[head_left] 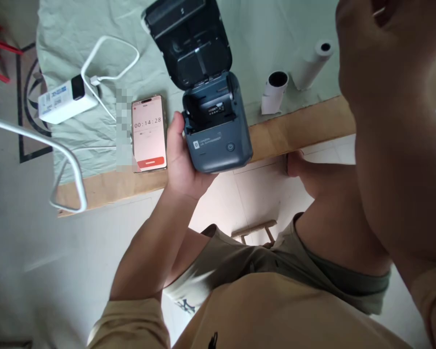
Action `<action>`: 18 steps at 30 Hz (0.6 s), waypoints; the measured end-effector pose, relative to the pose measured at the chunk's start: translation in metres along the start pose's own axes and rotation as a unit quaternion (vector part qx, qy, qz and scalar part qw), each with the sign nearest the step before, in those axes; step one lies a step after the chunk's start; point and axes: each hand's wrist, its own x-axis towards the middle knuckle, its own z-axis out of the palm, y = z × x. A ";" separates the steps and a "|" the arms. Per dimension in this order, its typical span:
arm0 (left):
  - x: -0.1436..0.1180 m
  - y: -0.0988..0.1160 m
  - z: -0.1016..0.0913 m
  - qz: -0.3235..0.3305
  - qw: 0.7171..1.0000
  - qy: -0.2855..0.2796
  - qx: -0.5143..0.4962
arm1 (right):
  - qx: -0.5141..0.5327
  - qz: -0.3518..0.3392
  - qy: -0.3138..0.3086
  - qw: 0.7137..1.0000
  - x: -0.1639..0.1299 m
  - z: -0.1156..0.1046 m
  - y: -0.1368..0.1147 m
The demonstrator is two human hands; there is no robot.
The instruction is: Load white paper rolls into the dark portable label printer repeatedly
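In my left hand point(181, 160) rests a dark blue portable thermal printer point(221, 145), gripped from its left side and below. Its lid point(196, 43) is flipped up, and the roll compartment point(212, 106) shows a small label inside and no paper roll. My right hand point(388, 53) is raised close to the camera at the upper right, its fingers curled and partly cut off by the frame's top edge. A small glint shows between those fingers, too unclear to name. Two white paper rolls stand beyond the printer: a shorter one point(274, 94) and a longer, narrower one point(314, 65).
A phone point(148, 133) showing a running timer lies left of the printer. Farther left are a white box-shaped device point(68, 99) and a white cable point(111, 41). A green cloth point(269, 29) covers the table, leaving a wooden front edge point(301, 126). Below stands a wooden stool point(254, 230).
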 end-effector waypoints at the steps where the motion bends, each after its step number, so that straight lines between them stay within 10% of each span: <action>1: -0.001 0.001 0.001 -0.008 1.000 -0.003 -0.011 | -0.068 -0.047 0.011 0.997 -0.002 0.000 0.002; 10: -0.007 0.006 0.014 -0.029 0.999 0.027 -0.028 | -0.407 -0.166 -0.088 0.894 -0.032 0.012 -0.024; 18: -0.007 0.006 0.017 -0.012 0.999 0.027 -0.013 | -0.477 -0.060 -0.214 0.851 -0.043 0.033 -0.039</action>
